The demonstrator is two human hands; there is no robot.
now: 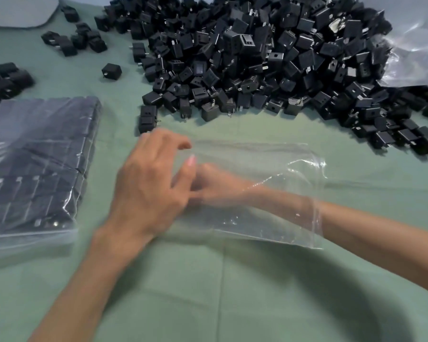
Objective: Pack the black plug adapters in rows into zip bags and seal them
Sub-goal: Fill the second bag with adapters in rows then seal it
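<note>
An empty clear zip bag (262,164) lies flat on the green cloth in front of me, its mouth to the right. My right hand (215,186) is pushed inside it up to the forearm, seen blurred through the plastic, with no adapter visible in it. My left hand (148,183) is outside at the bag's left end, fingers curved, thumb and fingers pinching the plastic. A large heap of black plug adapters (257,60) lies just behind the bag. A filled zip bag (35,164) with adapters in rows sits to the left.
Loose adapters (79,38) are scattered at the back left and far left. A crumpled clear plastic sheet (415,53) lies at the back right beside the heap. A pale rounded object (17,11) sits in the top left corner. Green cloth (208,292) covers the table.
</note>
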